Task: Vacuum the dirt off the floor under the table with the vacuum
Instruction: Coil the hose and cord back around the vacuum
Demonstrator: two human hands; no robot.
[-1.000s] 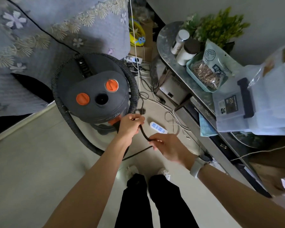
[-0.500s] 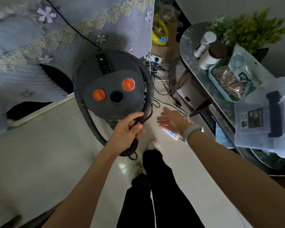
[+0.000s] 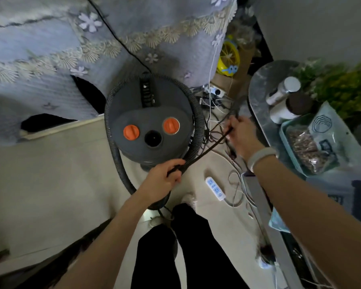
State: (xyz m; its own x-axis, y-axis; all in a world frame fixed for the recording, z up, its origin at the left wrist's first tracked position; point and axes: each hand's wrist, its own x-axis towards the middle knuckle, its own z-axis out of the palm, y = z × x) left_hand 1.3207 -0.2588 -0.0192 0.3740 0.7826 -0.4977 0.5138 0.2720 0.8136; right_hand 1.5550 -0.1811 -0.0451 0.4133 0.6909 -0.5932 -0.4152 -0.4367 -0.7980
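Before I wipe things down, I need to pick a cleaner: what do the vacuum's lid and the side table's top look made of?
Vacuum lid: apparently matte grey plastic, with moulded vents and orange plastic knobs. Side table top: looks like polished grey stone or a marble-look laminate; it shows mottled veining and a soft sheen, but which one cannot be told.
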